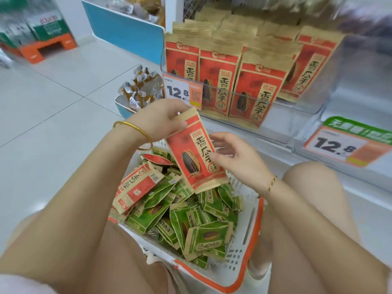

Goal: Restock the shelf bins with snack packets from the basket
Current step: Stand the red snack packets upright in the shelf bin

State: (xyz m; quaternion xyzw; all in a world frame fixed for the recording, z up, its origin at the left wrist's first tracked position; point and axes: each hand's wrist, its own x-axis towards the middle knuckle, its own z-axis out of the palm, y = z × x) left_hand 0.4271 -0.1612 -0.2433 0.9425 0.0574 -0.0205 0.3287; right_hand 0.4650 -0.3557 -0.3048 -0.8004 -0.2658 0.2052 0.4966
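Note:
A red sunflower-seed packet point(196, 153) hangs upright above the white basket point(244, 249). My left hand point(163, 117) pinches its top edge. My right hand point(235, 154) touches its right side with fingers spread. The basket holds several green packets point(191, 219) and another red packet point(137, 186) lying flat at the left. In the clear shelf bin point(318, 102) stand rows of red packets point(252, 88) just beyond my hands.
Price tags reading 12.8 sit on the bin front point(182, 92) and on the lower shelf edge point(337, 145). A small blue tub of wrapped snacks point(137, 92) stands on the floor at the left. A blue bin point(125, 30) and stacked boxes point(34, 24) lie farther back.

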